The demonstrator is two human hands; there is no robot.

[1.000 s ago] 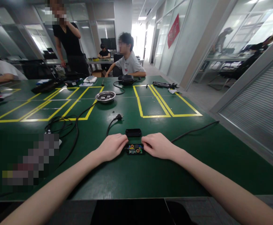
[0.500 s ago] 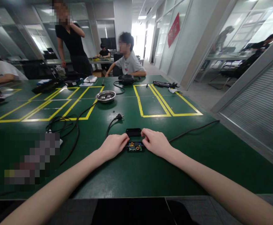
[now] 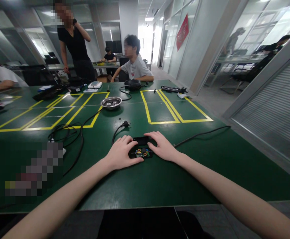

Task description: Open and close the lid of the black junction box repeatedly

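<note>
A black case half with a circuit board (image 3: 142,153) lies on the green table, its copper coils facing up. Just beyond it is an empty-looking black cover (image 3: 140,140). My left hand (image 3: 121,153) is at the left of both parts, fingers spread, its thumb along the near edge of the board's case. From the right, my right hand (image 3: 161,146) reaches to the cover, with thumb and fingers apart around its right end. Whether either hand grips a part is unclear; both look open.
A metal bowl (image 3: 111,103) with small parts stands beyond my hands. A black plug (image 3: 126,124) and cable lie nearer. Coiled cables (image 3: 62,132) are at the left, a black cable (image 3: 202,134) at the right. People sit and stand behind the table (image 3: 184,186).
My left hand has opened, its thumb moving down along the near side of the board's case. The fingers of my right hand have spread and reached over the cover. The view has shifted slightly.
</note>
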